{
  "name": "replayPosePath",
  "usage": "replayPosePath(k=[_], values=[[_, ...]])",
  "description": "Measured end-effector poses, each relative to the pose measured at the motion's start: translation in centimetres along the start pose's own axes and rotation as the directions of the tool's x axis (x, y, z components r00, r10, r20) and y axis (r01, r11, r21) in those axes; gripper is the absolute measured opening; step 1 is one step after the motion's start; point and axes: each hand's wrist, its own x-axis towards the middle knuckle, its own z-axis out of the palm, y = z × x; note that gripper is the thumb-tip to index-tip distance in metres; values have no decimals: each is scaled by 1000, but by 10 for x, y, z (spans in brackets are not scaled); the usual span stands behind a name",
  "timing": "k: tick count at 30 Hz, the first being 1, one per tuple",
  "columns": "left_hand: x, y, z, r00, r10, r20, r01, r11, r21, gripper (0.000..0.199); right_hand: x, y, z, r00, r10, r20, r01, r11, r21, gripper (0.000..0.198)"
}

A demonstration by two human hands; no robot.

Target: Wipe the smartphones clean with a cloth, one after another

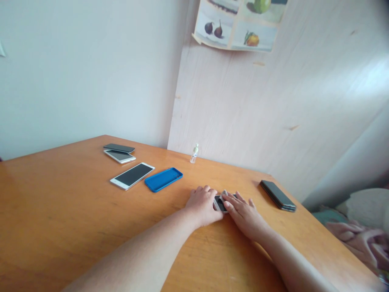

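Two bare hands meet over a light-framed smartphone (219,204), which lies flat on the wooden table (75,211) and serves here as the hub of the clock. From nine o'clock the left hand (202,207) grips its end, fingers bent toward the far long edge and thumb at the near one. From three o'clock the right hand (245,215) lies across the dark screen, fingers loosely fanned over a crumpled white wad (224,194); so little of that shows that I cannot tell whether it is pinched or merely pressed.

The phone should prove light and stiff, its glass slick and easily scratched; the side edges offer the surest hold. The wad looks soft and yielding. The tabletop is orange-brown, with a low sheen and faint streaks.

At three o'clock, past the right hand, lies a dark stack of flat slabs (278,194). Toward ten come a blue phone case (164,179), shallow and round-cornered, then a white smartphone (133,176), face up with glossy black glass. Farther that way, a dark slab (119,147) rests on another white smartphone (118,156). A small clear bottle (193,156) stands upright at eleven. At twelve hangs a paper sheet of fruit paintings (234,28).
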Motion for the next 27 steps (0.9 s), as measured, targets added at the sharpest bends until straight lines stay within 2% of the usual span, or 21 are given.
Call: replayPosePath(k=[3,5,7,11,13,15,18,20,22,24,27], values=[[-1,-1,0,1000,4,8,-4,1000,-24,37,-5,-16,-1,990,-138,27,136,990,41,58],[-1,-2,0,1000,8,6,-8,1000,-29,34,-4,-23,-1,984,-174,29,173,984,40,57],[-1,-1,0,1000,1,6,-1,1000,-17,35,1,-20,0,991,-128,25,127,992,15,58],[0,2,-2,1000,-10,18,10,1000,4,40,8,2,1,998,65,-23,-66,996,-54,59],[0,2,-2,1000,-10,18,10,1000,6,41,6,7,1,994,101,-42,-104,993,-63,58],[0,1,-1,1000,-11,10,11,1000,3,40,1,2,0,998,59,-28,-60,997,-41,58],[-1,-1,1,1000,-2,-9,2,1000,-20,36,-4,-17,0,996,-90,13,90,996,18,58],[-1,-2,2,1000,0,-14,0,1000,-31,32,-3,-25,0,989,-146,28,146,989,33,58],[-1,-2,3,1000,-2,-19,2,1000,-30,33,3,-22,0,994,-107,30,107,994,12,58],[0,-1,2,1000,-2,-21,1,1000,-21,39,9,-8,0,1000,7,10,-6,1000,-24,58],[1,0,1,1000,0,-9,0,1000,-1,47,13,16,0,984,173,-37,-175,983,-56,59]])
